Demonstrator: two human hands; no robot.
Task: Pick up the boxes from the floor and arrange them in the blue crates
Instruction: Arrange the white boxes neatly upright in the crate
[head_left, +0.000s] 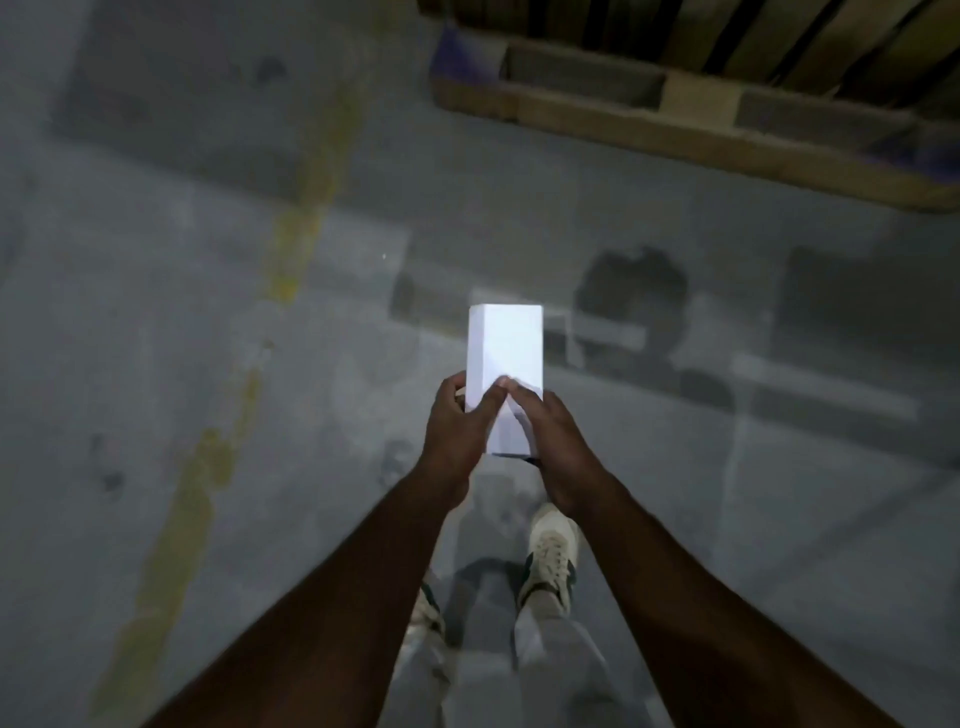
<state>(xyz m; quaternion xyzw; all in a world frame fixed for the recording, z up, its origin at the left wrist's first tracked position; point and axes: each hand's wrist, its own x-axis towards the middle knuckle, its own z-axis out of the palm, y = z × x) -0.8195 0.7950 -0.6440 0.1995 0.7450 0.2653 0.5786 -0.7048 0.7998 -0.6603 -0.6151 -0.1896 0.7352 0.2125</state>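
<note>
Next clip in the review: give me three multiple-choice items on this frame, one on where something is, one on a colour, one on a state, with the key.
1. Where is the wooden pallet?
A. top right, on the floor
B. under the shoes
C. in the left hand

2. What colour is the box?
A. blue
B. white
C. brown

3. How is the box held?
A. lying on the floor
B. in one hand only
C. gripped by both hands, off the floor

Key: 1 A, the pallet lies at the upper right of the view. 2 B, the box shows bright white. 3 C, the left hand and the right hand both curl round its near end, above the floor.
</note>
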